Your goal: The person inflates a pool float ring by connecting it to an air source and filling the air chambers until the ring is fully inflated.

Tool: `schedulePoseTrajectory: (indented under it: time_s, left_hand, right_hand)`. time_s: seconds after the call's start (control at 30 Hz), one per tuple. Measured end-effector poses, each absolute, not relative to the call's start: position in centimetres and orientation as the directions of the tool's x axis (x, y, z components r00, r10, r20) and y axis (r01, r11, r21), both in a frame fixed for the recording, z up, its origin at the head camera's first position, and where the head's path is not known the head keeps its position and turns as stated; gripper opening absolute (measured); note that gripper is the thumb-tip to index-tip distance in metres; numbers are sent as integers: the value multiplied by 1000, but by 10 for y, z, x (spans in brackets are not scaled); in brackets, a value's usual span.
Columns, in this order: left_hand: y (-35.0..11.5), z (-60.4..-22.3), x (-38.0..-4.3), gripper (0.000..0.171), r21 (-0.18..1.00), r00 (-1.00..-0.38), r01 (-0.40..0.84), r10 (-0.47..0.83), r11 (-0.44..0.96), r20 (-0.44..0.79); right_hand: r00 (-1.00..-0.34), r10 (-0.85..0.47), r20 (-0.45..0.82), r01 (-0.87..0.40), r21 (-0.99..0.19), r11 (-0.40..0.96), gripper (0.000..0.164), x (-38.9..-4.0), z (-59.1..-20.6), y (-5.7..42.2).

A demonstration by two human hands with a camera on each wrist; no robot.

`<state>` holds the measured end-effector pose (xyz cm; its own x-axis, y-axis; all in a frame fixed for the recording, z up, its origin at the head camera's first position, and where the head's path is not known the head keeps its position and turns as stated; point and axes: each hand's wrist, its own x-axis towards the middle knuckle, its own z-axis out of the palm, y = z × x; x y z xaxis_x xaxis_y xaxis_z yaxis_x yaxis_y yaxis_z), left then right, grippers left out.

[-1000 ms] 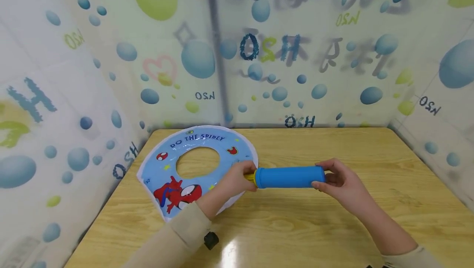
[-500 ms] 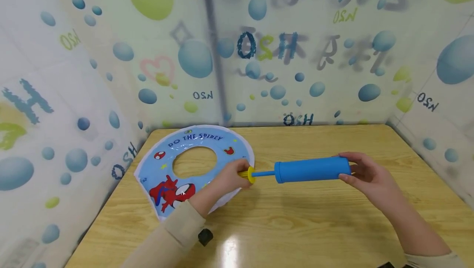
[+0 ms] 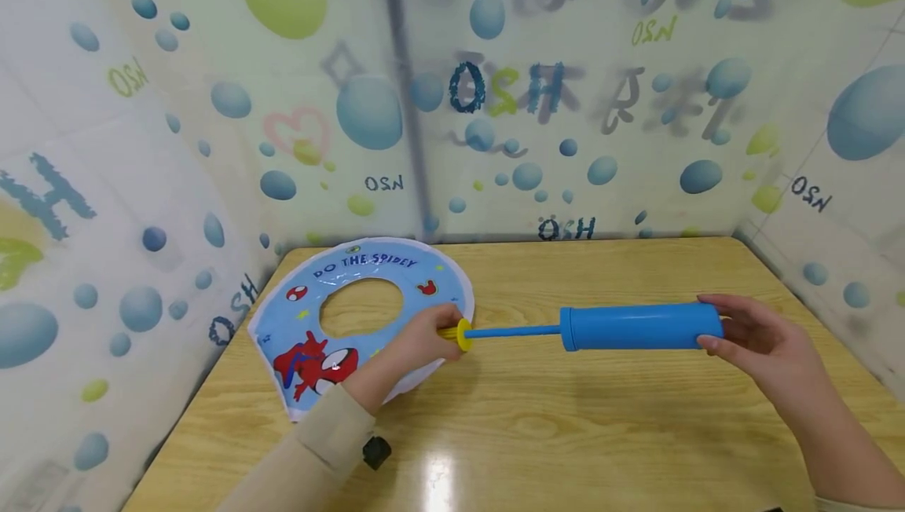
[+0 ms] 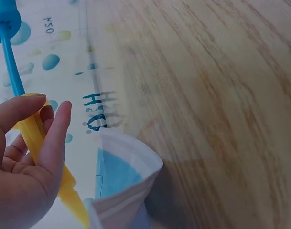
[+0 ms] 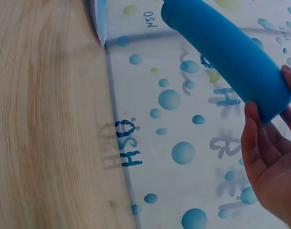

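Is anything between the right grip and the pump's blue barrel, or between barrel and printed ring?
Nothing visible stands between right grip and blue barrel; the grip holds its end. Between barrel and printed ring, in the head view, come the rod, yellow handle and left grip.

We see a pale back wall (image 3: 646, 152) across the upper frame, printed with blue and green bubbles (image 3: 369, 113) and mirrored H2O lettering (image 3: 467, 88); a grey vertical strip (image 3: 400, 49) runs down it left of centre. Similar side walls (image 3: 78, 127) flank us. Below spreads a wood-grain table (image 3: 537, 449), glare (image 3: 437, 482) at bottom centre.
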<state>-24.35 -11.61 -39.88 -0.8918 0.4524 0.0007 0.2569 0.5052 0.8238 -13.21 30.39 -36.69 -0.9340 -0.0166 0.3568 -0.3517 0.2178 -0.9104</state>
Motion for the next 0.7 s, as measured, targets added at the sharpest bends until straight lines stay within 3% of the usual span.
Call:
schedulePoseTrajectory:
  time_s: [0.23, 0.53, 0.7]
  left_hand:
    - [-108, -394, -238, 24, 801, -898, 326, 428, 503, 97]
    - [-94, -397, -235, 24, 811, -899, 325, 426, 486, 105]
    - [-89, -398, -233, 24, 811, -892, 331, 441, 482, 102]
  right_hand:
    - [-931, 3, 364, -364, -930, 46, 36, -137, -363, 288]
    - [-960, -40, 276, -278, -938, 205, 32, -146, -371, 246]
    - [-972, -49, 232, -236, -937, 258, 38, -149, -376, 227]
